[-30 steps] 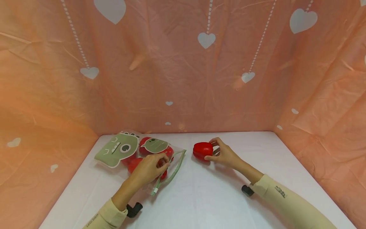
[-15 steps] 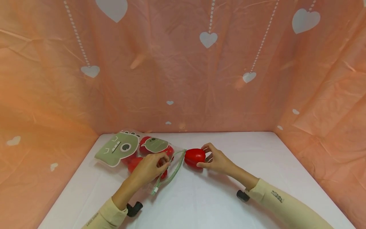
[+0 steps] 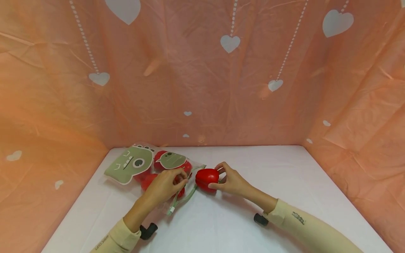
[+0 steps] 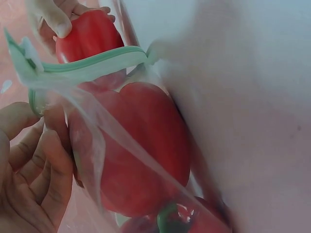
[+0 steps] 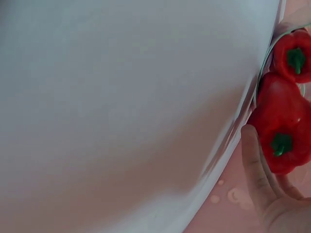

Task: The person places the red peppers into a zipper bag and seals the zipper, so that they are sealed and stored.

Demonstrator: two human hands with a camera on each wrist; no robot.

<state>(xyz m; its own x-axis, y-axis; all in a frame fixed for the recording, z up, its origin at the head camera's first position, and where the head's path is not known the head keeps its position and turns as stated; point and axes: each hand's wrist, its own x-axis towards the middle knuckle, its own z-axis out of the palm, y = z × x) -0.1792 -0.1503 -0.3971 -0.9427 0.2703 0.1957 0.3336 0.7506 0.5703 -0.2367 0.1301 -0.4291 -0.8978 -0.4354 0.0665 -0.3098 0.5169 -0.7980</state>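
Observation:
My right hand [image 3: 232, 181] grips a red bell pepper [image 3: 207, 179] from the stem end, thumb on the near side and fingers on the far side. The pepper's blunt end sits at the mouth of a clear zip bag [image 3: 129, 168] printed with green monsters. With thumb and fingertips, my left hand [image 3: 164, 184] pinches the bag's edge near the green zip strip [image 4: 97, 60], keeping the mouth apart. Several red peppers lie inside; one bagged pepper [image 4: 141, 141] is close behind the opening. In the right wrist view, the held pepper's green stem [image 5: 281, 144] faces my palm.
The bag lies on a white-covered table [image 3: 246, 225], toward its left side. A white slider [image 3: 172, 209] sits at the zip's near end. Orange curtains [image 3: 205, 88] with pale hearts enclose the back and both sides. Dark wrist cameras [image 3: 148, 231] hang under both cuffs.
My right hand has brought the pepper leftward and slightly nearer, from apart on the table up to the bag's mouth. My left hand has stayed at the bag's edge.

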